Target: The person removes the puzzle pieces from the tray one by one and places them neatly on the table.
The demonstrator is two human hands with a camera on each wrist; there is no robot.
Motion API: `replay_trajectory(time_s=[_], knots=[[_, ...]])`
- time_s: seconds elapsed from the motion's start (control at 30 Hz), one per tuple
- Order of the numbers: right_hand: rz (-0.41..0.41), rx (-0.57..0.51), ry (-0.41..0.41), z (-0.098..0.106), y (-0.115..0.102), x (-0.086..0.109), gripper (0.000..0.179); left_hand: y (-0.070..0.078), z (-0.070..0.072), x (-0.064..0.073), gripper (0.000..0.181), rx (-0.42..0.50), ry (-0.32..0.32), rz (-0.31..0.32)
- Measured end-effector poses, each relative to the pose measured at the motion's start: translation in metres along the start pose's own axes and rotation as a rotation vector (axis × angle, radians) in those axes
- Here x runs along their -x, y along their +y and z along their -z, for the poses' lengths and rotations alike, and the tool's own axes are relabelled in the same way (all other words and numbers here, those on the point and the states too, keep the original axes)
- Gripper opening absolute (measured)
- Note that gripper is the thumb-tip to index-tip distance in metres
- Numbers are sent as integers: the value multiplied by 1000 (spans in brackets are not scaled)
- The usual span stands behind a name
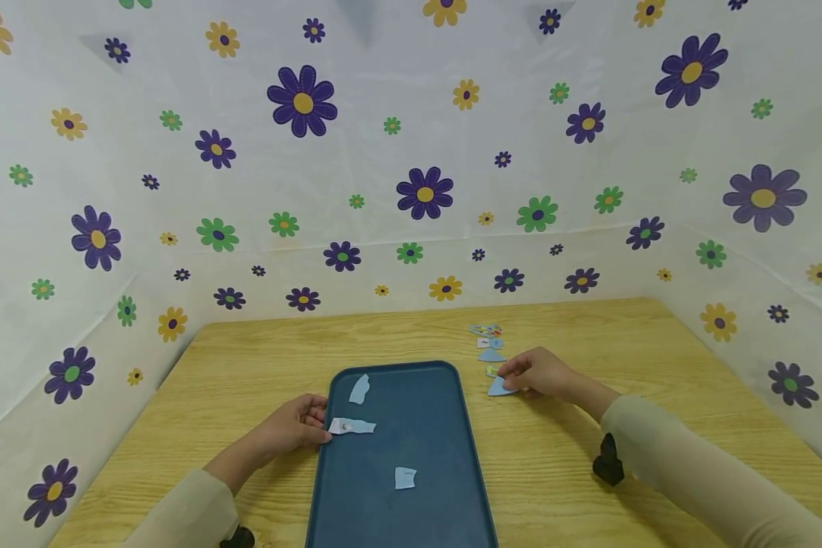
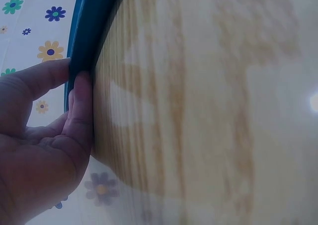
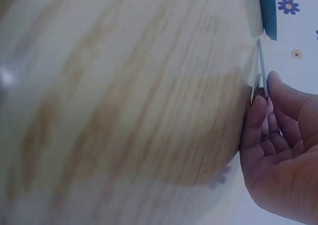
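Observation:
My right hand [image 1: 537, 373] pinches a light blue paper piece [image 1: 498, 387] between thumb and fingers, just above the table right of the tray. Edge-on, that piece [image 3: 263, 68] looks like a thin strip in the right wrist view. Along the dark blue tray's [image 1: 445, 457] left rim, my left hand [image 1: 296, 424] grips the edge, fingers against its side in the left wrist view. On the tray lie a curved pale piece [image 1: 359, 389], a long printed piece [image 1: 353, 426] close to my left thumb, and a small squarish piece [image 1: 405, 478].
Beyond my right hand, more paper pieces lie in a column: a colourful one [image 1: 485, 330], a small printed one [image 1: 489, 343] and a blue triangular one [image 1: 491, 355]. A yellowish piece [image 1: 491, 371] is partly hidden. Flower-patterned sheeting [image 1: 356, 152] surrounds the wooden table [image 1: 260, 350].

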State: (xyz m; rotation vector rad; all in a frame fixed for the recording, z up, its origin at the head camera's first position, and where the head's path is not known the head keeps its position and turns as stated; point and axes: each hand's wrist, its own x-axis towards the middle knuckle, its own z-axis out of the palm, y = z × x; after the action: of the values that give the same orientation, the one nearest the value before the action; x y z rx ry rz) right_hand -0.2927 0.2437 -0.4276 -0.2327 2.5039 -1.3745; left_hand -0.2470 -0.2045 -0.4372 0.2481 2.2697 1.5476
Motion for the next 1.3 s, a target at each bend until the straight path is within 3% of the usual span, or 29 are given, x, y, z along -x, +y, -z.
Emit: replay_trajectory(time_s=[0.8,1.3], knots=[[-13,-9,18,1,-5,6,23,-1,0,0,66,-18,11,-8],[33,-114,-35,-6,-11,8,32,-1,0,0,64,-23,6,-13]])
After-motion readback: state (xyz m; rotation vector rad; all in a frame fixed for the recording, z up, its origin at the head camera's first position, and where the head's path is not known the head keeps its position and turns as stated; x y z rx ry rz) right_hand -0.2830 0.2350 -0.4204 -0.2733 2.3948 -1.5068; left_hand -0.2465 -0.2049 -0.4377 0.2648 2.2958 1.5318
